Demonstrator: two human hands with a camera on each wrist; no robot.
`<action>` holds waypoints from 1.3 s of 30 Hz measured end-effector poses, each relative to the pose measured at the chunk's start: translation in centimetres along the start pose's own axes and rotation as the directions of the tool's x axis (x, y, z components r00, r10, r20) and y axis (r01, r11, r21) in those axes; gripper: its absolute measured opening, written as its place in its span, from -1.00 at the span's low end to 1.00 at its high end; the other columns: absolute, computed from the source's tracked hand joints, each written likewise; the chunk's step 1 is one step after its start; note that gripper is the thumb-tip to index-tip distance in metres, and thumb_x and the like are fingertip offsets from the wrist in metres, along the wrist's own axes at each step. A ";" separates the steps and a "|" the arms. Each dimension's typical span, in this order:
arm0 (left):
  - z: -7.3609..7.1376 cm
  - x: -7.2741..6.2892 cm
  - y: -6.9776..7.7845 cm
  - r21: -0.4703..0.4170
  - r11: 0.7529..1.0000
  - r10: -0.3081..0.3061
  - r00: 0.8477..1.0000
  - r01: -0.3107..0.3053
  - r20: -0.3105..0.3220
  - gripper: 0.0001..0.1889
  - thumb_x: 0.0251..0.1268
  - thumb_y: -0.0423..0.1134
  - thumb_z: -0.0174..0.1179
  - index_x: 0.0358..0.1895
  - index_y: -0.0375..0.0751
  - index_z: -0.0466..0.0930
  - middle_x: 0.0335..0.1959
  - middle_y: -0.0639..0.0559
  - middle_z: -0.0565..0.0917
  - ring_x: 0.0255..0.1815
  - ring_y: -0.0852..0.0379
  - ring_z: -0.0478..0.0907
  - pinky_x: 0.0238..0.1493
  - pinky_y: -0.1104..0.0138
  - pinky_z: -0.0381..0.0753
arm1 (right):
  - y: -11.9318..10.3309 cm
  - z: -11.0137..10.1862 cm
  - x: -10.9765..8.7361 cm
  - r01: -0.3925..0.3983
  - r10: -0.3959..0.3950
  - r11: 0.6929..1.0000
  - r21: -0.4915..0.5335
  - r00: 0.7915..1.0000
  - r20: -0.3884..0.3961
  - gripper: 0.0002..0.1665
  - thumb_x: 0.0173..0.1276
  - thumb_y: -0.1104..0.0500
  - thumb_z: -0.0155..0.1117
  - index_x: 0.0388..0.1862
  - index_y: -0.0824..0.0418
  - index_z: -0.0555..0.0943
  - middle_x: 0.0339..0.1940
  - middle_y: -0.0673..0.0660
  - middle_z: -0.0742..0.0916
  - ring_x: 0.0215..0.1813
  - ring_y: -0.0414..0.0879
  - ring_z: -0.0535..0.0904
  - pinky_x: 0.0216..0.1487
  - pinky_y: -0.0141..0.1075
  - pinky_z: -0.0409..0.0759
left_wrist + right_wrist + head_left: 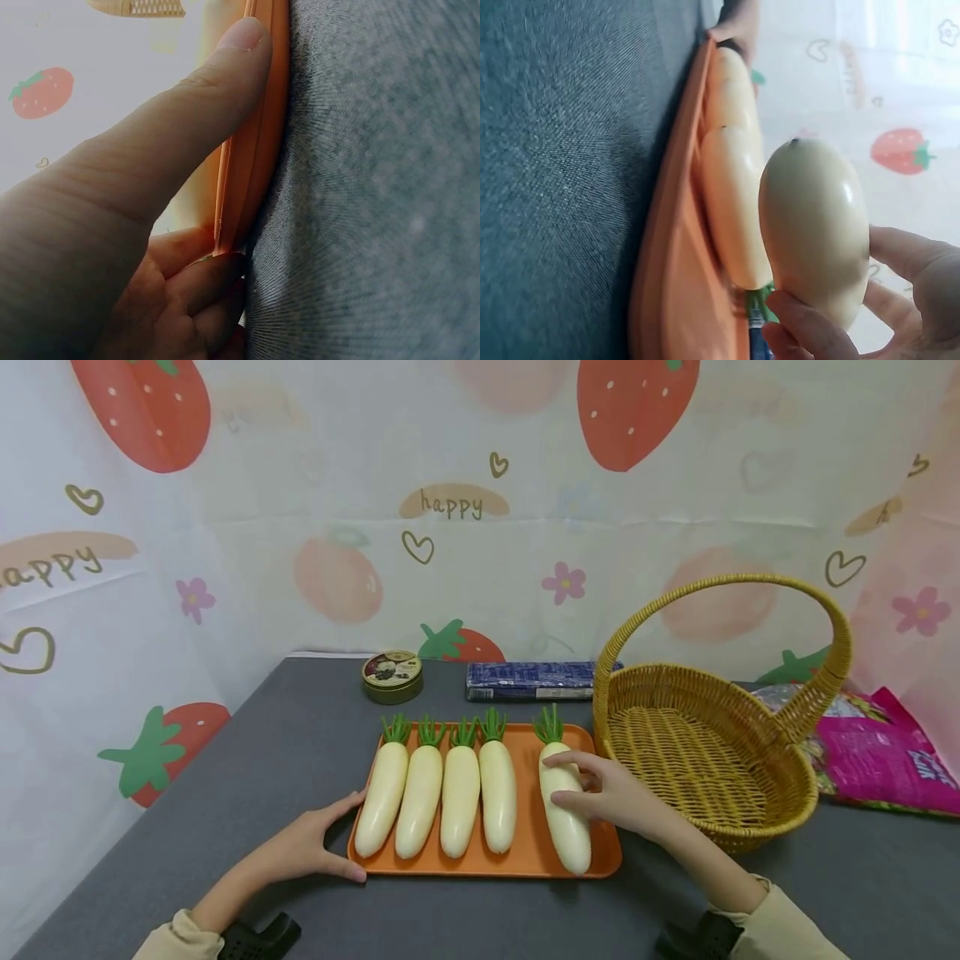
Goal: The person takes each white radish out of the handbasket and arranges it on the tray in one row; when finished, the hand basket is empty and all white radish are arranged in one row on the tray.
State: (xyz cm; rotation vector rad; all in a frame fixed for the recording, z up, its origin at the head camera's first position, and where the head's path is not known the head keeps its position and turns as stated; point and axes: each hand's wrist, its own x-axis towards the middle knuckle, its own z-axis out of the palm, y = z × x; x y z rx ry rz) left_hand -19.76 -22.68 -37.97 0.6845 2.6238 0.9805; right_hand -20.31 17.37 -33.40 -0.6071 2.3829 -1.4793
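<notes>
A white radish with green leaf stubs is held by my right hand, thumb on one side and fingers on the other. In the right wrist view this radish stands clear of the tray's near rim, over its right part. Several more white radishes lie side by side on the orange tray, leaves pointing away from me. My left hand holds the tray's near left corner. In the left wrist view the thumb presses the rim and the fingers bend against the adjoining side.
To the right of the tray stands a yellow wicker basket with a tall handle. Behind the tray are a round tin and a blue package. A pink bag lies at the far right, beside the printed backdrop.
</notes>
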 end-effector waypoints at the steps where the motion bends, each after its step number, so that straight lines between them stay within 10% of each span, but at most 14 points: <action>1: 0.0 0.0 0.0 0.000 1.000 -0.002 1.000 0.002 0.000 0.04 -0.15 0.01 0.40 0.36 -0.39 0.01 0.25 -0.45 0.14 0.22 -0.33 0.11 0.07 -0.12 0.18 | 0.1 0.1 0.3 0.007 -0.007 0.999 -0.035 1.000 -0.007 -0.43 0.23 0.02 0.23 0.20 0.14 0.40 -0.33 0.20 0.59 -0.55 -0.02 0.42 -0.60 -0.18 0.40; 13: -0.1 0.2 0.0 -0.005 1.000 -0.011 1.000 0.011 0.001 0.04 -0.15 0.01 0.40 0.36 -0.36 0.00 0.25 -0.47 0.13 0.23 -0.34 0.09 0.08 -0.12 0.16 | 1.4 1.8 2.8 0.045 -0.056 0.975 -0.220 0.998 -0.043 -0.41 0.20 -0.03 0.24 0.20 0.15 0.45 0.00 0.20 0.56 -0.41 -0.13 0.50 -0.47 -0.25 0.43; 21: 0.0 0.3 -0.2 0.000 1.000 -0.026 1.000 0.026 0.000 0.04 -0.16 0.02 0.40 0.36 -0.35 0.01 0.25 -0.48 0.11 0.23 -0.35 0.09 0.07 -0.13 0.17 | 1.4 2.8 3.5 0.078 -0.097 0.954 -0.288 0.994 -0.049 -0.40 0.26 0.03 0.19 0.26 0.18 0.38 -0.79 -0.03 0.30 -0.74 -0.20 0.11 -0.62 -0.36 0.22; 26: -0.2 0.4 0.0 0.011 0.999 -0.034 0.999 0.034 -0.015 0.04 -0.17 0.03 0.40 0.36 -0.35 0.01 0.25 -0.48 0.11 0.22 -0.36 0.09 0.07 -0.13 0.18 | 0.9 2.6 3.8 0.067 -0.087 0.949 -0.307 0.995 -0.052 -0.40 0.26 0.03 0.19 0.26 0.18 0.38 -0.33 0.15 0.62 -0.55 -0.13 0.34 -0.43 -0.26 0.31; 30: -0.1 0.4 -0.1 0.008 0.999 -0.032 0.999 0.033 -0.014 0.04 -0.17 0.03 0.40 0.36 -0.36 0.02 0.25 -0.48 0.12 0.22 -0.35 0.10 0.07 -0.13 0.17 | 1.0 2.7 4.0 0.074 -0.099 0.946 -0.317 0.993 -0.062 -0.42 0.26 0.04 0.19 0.24 0.21 0.40 0.17 0.23 0.47 -0.34 -0.04 0.43 -0.31 -0.20 0.31; 39: 0.0 0.4 0.0 0.000 0.999 -0.043 0.999 0.043 -0.006 0.05 -0.17 0.03 0.40 0.37 -0.34 0.00 0.25 -0.47 0.11 0.23 -0.35 0.08 0.08 -0.13 0.16 | 1.0 3.0 3.9 0.070 -0.111 0.931 -0.357 0.989 -0.096 -0.38 0.31 0.07 0.14 0.29 0.27 0.30 0.22 0.27 0.40 0.11 0.19 0.36 -0.04 -0.03 0.37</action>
